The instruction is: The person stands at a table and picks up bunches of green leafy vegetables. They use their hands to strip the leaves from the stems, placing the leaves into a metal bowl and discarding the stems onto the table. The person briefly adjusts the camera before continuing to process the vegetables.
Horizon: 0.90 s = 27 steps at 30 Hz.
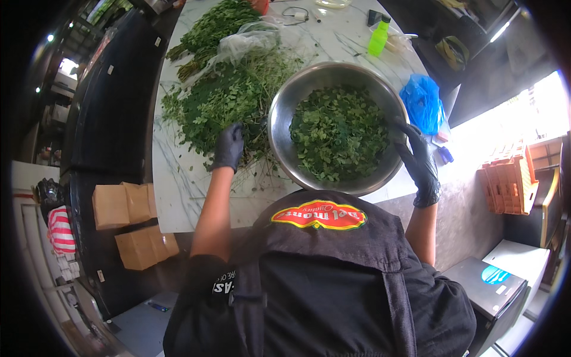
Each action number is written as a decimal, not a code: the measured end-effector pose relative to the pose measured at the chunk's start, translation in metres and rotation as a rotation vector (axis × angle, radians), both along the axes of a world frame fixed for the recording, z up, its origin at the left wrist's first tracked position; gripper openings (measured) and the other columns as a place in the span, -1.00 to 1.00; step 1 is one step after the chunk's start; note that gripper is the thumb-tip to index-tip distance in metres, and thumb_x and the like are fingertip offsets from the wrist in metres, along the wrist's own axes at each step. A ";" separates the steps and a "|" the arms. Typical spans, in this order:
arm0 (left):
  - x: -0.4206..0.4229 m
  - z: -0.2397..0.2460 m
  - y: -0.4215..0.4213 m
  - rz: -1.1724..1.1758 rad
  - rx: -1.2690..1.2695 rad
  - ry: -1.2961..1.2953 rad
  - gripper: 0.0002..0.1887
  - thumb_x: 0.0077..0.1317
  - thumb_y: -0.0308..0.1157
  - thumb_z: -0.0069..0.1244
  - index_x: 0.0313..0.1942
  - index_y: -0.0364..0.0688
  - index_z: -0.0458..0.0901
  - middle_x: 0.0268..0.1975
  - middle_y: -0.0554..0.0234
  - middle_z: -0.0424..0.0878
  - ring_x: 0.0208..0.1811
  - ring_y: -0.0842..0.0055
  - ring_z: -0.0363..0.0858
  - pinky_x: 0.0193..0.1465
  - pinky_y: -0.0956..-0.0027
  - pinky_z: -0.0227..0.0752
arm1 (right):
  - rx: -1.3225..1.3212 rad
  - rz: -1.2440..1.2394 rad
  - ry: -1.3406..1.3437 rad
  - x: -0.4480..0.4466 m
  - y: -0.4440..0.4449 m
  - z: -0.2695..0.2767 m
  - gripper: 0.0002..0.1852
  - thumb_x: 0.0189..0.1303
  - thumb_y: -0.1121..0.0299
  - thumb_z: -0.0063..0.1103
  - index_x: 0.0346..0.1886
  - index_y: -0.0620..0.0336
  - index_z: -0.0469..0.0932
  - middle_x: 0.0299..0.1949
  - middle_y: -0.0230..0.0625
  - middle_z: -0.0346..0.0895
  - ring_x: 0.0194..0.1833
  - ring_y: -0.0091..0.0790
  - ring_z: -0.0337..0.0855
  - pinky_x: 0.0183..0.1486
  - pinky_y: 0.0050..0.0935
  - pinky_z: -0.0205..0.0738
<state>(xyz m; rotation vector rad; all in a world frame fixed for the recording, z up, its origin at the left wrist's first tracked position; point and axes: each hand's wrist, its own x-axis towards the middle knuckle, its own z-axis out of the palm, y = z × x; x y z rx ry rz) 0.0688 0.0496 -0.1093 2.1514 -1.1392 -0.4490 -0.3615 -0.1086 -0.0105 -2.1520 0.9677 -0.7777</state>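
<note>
A wide stainless steel bowl rests at the near edge of the marble-patterned table, with loose green leaves inside. My right hand, in a black glove, grips the bowl's right rim, its fingertips reaching inside. Left of the bowl lies a heap of leafy green sprigs with thin stems. My left hand, also black-gloved, is at the heap's near edge with its fingers curled; whether it pinches a sprig is hidden. More leafy bunches lie farther back, partly beside a clear plastic bag.
Behind the bowl, toward the right, stands a bright green bottle. A blue plastic bag lies at the table's right edge. A cable with a white plug is at the back. Brown paper bags are left of the table, an orange crate right.
</note>
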 end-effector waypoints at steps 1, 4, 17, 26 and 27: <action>0.000 0.001 -0.012 -0.031 0.013 -0.055 -0.64 0.23 -0.50 -0.09 0.06 -0.20 0.57 -0.01 -0.03 0.64 -0.01 0.12 0.62 0.09 0.25 0.45 | 0.006 0.007 -0.014 -0.001 0.000 0.000 -0.53 0.19 0.44 0.11 0.22 0.22 0.43 0.20 -0.10 0.46 0.26 -0.09 0.39 0.32 -0.24 0.21; -0.001 -0.007 -0.042 -0.157 0.049 -0.317 -0.55 0.17 -0.57 -0.17 0.09 -0.12 0.56 0.09 0.04 0.59 0.09 0.13 0.54 0.19 0.19 0.38 | -0.003 0.027 -0.009 0.004 0.000 -0.002 -0.53 0.20 0.45 0.10 0.23 0.20 0.42 0.18 -0.08 0.47 0.22 -0.07 0.43 0.28 -0.23 0.25; 0.081 0.089 -0.015 0.188 -0.523 0.111 -0.84 0.23 -0.39 0.14 -0.23 -0.25 0.72 -0.31 0.25 0.74 -0.34 0.60 0.62 -0.16 0.48 0.45 | 0.124 -0.010 -0.127 0.003 0.007 0.021 -0.62 0.23 0.42 0.08 0.13 0.26 0.51 0.12 -0.15 0.53 0.17 -0.24 0.49 0.25 -0.33 0.28; -0.008 0.205 -0.007 -0.190 -0.457 0.373 -0.88 0.27 -0.48 0.11 -0.21 -0.29 0.69 -0.31 0.34 0.71 -0.31 0.70 0.58 -0.17 0.51 0.42 | 0.186 0.330 -0.371 0.094 0.017 0.077 -0.64 0.30 0.35 0.07 0.13 0.27 0.51 0.03 -0.08 0.58 0.05 -0.26 0.57 0.17 -0.32 0.38; -0.021 0.208 -0.011 -0.264 -0.465 0.437 -0.87 0.27 -0.49 0.10 -0.20 -0.30 0.68 -0.31 0.32 0.71 -0.30 0.69 0.59 -0.16 0.50 0.44 | 0.125 0.383 -0.395 0.111 0.018 0.078 -0.63 0.30 0.35 0.08 0.14 0.27 0.50 0.04 -0.06 0.57 0.06 -0.23 0.57 0.16 -0.30 0.39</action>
